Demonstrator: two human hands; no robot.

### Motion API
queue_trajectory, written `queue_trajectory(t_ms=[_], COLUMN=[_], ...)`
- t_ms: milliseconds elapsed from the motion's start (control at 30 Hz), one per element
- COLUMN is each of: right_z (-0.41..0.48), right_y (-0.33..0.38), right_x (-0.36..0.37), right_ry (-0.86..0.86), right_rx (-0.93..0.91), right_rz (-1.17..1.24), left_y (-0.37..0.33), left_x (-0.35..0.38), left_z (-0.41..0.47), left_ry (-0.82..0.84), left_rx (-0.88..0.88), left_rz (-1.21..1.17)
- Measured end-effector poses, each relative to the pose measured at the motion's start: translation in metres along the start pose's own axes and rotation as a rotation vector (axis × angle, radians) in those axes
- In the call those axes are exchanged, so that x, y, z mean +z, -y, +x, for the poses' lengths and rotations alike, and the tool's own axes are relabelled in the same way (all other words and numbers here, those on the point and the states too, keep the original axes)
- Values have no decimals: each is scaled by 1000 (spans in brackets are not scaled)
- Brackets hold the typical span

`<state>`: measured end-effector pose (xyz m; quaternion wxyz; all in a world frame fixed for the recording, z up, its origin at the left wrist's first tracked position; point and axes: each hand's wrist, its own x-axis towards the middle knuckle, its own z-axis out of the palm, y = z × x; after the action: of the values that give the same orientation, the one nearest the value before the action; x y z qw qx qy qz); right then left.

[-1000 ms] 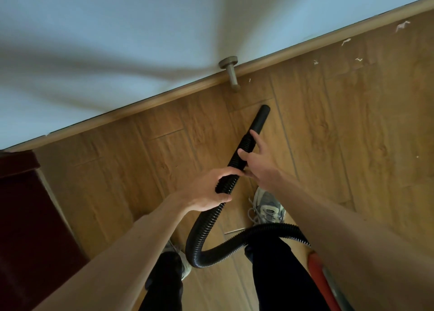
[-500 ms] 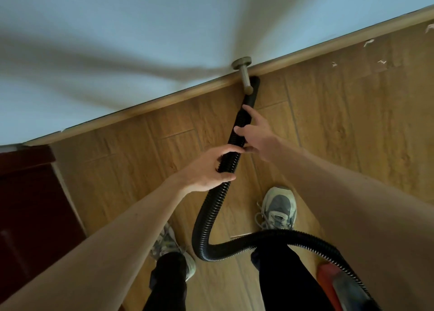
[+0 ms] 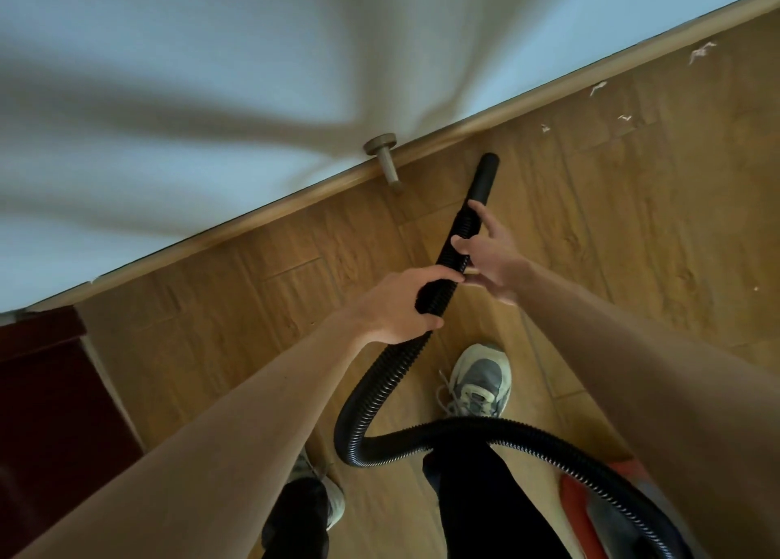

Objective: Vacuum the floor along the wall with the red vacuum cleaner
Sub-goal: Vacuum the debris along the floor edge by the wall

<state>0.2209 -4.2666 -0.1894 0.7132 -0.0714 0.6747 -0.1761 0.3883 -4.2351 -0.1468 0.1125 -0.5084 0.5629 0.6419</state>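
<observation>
A black ribbed vacuum hose [image 3: 380, 385] loops across the wooden floor [image 3: 633, 229] from the red vacuum cleaner body [image 3: 591, 512] at the lower right. Its smooth black nozzle [image 3: 485, 176] points at the floor just short of the baseboard [image 3: 464, 126] under the white wall [image 3: 211, 73]. My left hand [image 3: 401, 305] is wrapped around the hose. My right hand [image 3: 491, 254] pinches the hose higher up, near the nozzle, index finger lying along it.
A metal door stop [image 3: 386, 159] sticks out of the baseboard left of the nozzle. White scraps [image 3: 700, 52] lie on the floor along the wall to the right. A dark red cabinet [image 3: 55, 411] stands at the left. My grey shoe [image 3: 479, 383] is below the hands.
The nozzle was tucked against the baseboard beside the door stop half a second ago; it has now moved right and slightly away from the wall. Both hands kept their hold.
</observation>
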Motion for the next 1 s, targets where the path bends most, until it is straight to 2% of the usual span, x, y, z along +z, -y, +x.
queue_trajectory(t_ms=[133,400,633,867,1000], right_z=[2,0,-5,-1,9], right_y=[23,45,44,47,59], right_x=[-8,-53,-100,-94,-74], right_ry=[-28,-82,-140,-81,-37], right_rx=[-10,19,25,5,-29], right_rz=[9,14,71,43,-31], left_y=[-21,-69,-105,-102,-86], left_x=[-17,-11,8,1,-13], left_z=[13,43,62,61,59], left_ry=[-7,88,160,201,145], left_rx=[49,79,109,103,91], left_rz=[60,235,244,226,213])
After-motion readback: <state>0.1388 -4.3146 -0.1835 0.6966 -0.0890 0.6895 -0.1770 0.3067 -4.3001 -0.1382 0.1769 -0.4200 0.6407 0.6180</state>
